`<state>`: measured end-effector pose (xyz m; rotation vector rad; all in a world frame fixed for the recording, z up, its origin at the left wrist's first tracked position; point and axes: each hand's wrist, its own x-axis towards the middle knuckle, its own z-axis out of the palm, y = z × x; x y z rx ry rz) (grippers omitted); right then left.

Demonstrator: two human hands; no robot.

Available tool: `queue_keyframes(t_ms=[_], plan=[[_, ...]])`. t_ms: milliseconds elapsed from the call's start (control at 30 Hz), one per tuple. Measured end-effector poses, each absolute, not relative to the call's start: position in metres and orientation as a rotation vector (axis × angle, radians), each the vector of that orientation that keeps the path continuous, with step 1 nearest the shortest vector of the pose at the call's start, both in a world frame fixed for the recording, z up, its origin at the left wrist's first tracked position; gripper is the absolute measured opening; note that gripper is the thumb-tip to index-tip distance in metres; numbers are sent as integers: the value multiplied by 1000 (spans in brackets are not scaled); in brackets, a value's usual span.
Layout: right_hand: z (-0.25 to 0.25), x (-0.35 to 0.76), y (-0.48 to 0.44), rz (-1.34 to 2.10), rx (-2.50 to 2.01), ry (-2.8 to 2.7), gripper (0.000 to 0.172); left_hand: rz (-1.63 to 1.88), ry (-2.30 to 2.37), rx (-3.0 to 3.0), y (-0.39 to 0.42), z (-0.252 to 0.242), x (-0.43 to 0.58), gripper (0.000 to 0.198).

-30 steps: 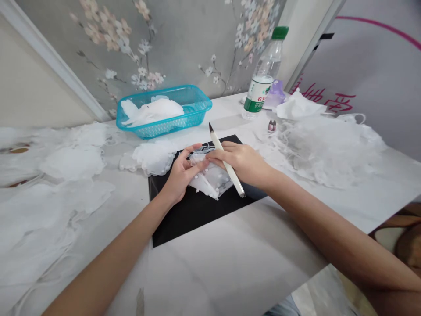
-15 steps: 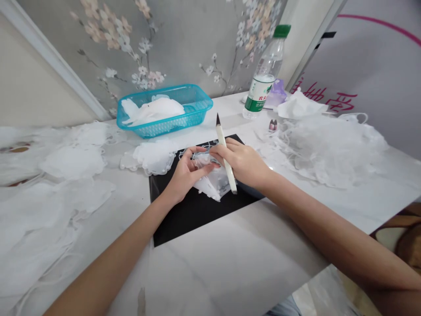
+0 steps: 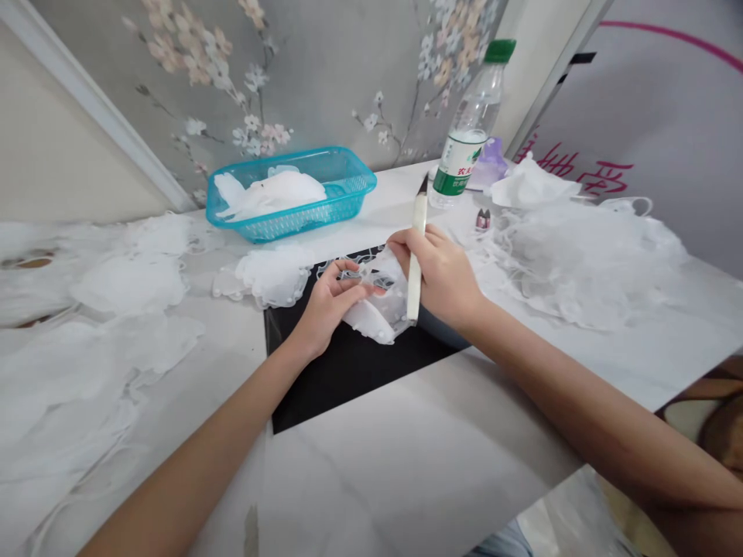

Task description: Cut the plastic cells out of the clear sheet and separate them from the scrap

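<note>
A white sheer fabric piece (image 3: 370, 320) with a scalloped, cord-like edge is held above a black mat (image 3: 325, 387). My left hand (image 3: 332, 306) pinches it between thumb and fingers from the left. Across from it, my right hand (image 3: 439, 271) is closed, its fingertips pinching the fabric's upper right part. Tucked in that same hand is a slim cream-handled tool (image 3: 416, 263) with a dark pointed tip, which points up and away from the fabric. What kind of tool it is, I cannot tell.
A blue plastic basket (image 3: 290, 213) with white pieces stands at the back, left of a green-capped water bottle (image 3: 458, 162). White fabric piles lie at left (image 3: 128, 278) and right (image 3: 592, 255). A small stack (image 3: 272, 277) sits by the mat, and a tiny dark pink item (image 3: 483, 220) near the bottle.
My right hand has moved right and slightly up, drawing part of the fabric with it. The tool has turned more upright. My left hand has stayed nearly in place.
</note>
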<state>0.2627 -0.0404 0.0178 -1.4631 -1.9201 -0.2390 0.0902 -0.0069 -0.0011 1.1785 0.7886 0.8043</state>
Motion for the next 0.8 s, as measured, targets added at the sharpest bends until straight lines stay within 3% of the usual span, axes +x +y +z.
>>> queue_keyframes(t_ms=[167, 300, 467, 800], plan=[[21, 266, -43, -157, -1258, -2151, 17, 780, 754, 1225, -8, -1, 90, 27], [21, 265, -44, -129, -1125, -2273, 25, 817, 704, 1219, -8, -4, 90, 23], [18, 263, -45, -114, -1205, -2269, 29, 846, 737, 1223, -6, -7, 92, 29], [21, 267, -40, 2, -1426, -1538, 19, 801, 778, 1204, -10, -1, 91, 48]])
